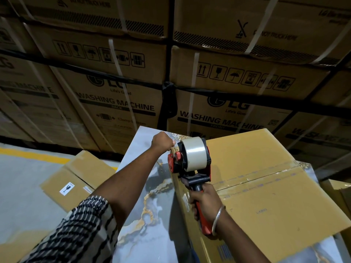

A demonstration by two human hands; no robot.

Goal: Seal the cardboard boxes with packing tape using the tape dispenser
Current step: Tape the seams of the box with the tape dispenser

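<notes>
Cardboard box (266, 186) at about 4 o'clock, resting on marbled table (144, 215), clear tape already over its centre seam. Red-and-black tape dispenser (190, 164) upright at box's left edge, roll of clear tape (193, 154) on top. Right hand (204, 200) curled round dispenser handle, silver bangle (218, 219) on wrist. Left hand (163, 142) at 12 o'clock of dispenser, fist closed just beside roll; pinching tape end or not, hard to tell, fingers hidden. Second box (76, 177) on floor at 9 o'clock. Stacked washing-machine cartons (121, 103) behind, print blurred.
</notes>
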